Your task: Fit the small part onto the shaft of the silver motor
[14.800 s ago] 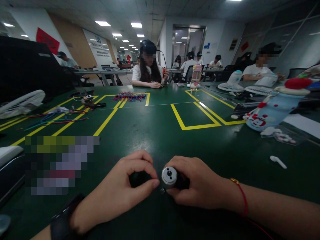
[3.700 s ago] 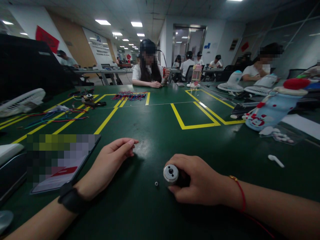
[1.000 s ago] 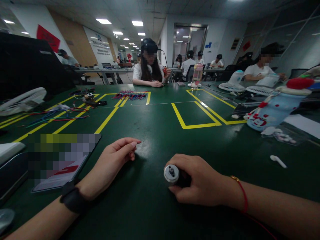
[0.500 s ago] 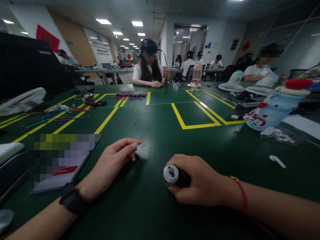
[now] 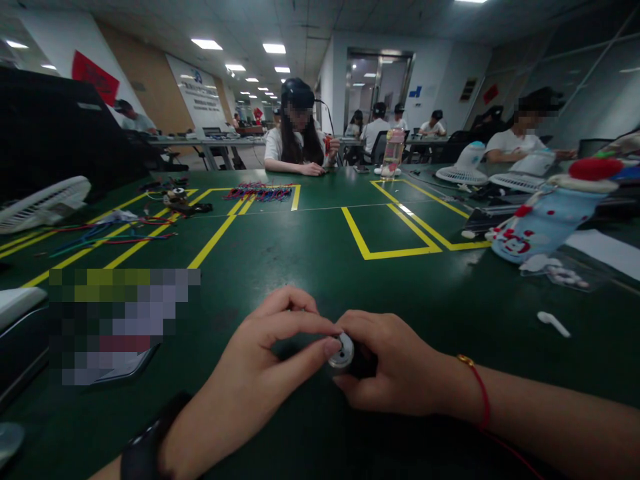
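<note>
Upright near the middle of the dark green table is a cylindrical electric motor (image 5: 341, 358), its round silver end with small holes facing up. My right hand (image 5: 395, 360) is wrapped round its dark body, hiding most of it. Over the silver end, the thumb and forefinger of my left hand (image 5: 273, 357) come together in a pinch, covering the central shaft. Whether a small part sits between those fingertips is hidden.
A card or sheet (image 5: 125, 320), blurred out, lies at left. Loose wires (image 5: 115, 230) and a wire bundle (image 5: 263, 192) lie farther back. At right are a blue bottle (image 5: 545, 217), a white earbud (image 5: 554, 324) and fans (image 5: 463, 165). A co-worker (image 5: 300, 133) sits opposite.
My left hand has moved right, from beside the motor onto its top end, with thumb and forefinger now on it. My right hand keeps its grip on the motor almost unmoved.
</note>
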Motion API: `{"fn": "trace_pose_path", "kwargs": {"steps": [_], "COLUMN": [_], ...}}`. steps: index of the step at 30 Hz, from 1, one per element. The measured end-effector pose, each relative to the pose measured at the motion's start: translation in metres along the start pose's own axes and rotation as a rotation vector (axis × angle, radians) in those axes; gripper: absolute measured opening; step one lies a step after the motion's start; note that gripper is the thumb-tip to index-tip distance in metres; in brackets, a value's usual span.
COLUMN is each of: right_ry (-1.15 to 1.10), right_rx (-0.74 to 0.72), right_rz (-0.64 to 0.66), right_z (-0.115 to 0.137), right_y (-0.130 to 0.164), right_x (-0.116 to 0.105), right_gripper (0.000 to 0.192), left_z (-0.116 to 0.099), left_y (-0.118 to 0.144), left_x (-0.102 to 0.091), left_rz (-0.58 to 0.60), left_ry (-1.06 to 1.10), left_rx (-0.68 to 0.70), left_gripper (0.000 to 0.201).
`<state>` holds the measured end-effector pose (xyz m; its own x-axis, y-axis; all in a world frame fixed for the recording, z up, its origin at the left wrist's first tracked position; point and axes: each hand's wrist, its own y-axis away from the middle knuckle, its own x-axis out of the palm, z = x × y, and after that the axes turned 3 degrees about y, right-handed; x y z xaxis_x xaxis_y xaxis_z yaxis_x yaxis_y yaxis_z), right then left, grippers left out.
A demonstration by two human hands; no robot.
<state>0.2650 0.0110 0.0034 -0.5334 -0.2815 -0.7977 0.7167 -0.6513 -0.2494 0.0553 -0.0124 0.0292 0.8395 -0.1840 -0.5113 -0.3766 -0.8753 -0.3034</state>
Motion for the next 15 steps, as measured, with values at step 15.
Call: {"fn": "trace_pose_path", "kwargs": {"steps": [15], "right_ry": [-0.06], "right_rx": [0.02], "right_rz": [0.014], "right_z": [-0.001], "right_y": [0.002], "right_x": [-0.002], "right_gripper": [0.031], "left_z": [0.04], "left_y": [0.003], "left_x": [-0.017], "left_rz": [0.371], "left_ry": [-0.292], "left_rx": [0.047], "left_gripper": [0.011]}}
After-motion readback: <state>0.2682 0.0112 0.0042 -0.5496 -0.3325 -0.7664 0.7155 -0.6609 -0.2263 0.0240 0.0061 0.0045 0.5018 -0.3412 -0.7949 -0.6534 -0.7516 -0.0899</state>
